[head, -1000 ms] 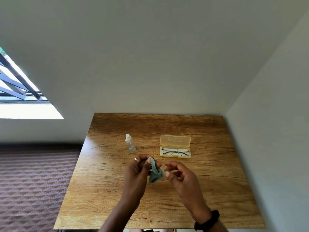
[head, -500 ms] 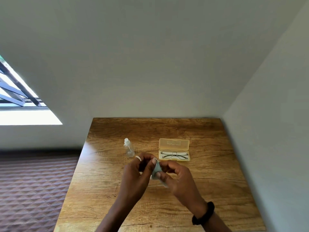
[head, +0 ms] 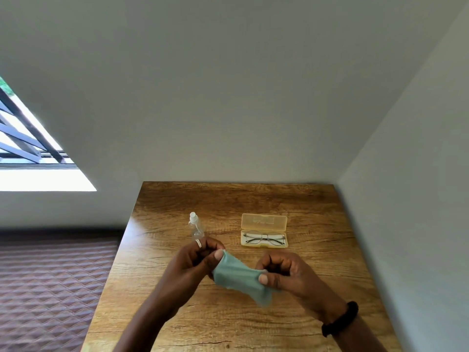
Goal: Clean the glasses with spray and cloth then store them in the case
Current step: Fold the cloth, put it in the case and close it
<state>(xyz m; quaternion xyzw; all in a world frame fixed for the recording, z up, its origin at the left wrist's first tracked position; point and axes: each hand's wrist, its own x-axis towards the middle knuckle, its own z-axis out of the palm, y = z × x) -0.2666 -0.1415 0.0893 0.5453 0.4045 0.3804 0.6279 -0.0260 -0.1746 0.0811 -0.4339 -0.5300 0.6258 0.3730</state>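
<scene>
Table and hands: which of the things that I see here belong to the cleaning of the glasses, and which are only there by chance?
For the job:
- cloth, held by left hand and right hand
- spray bottle
- glasses
- open case

Only there:
- ring
- black wristband
- table bears the things
</scene>
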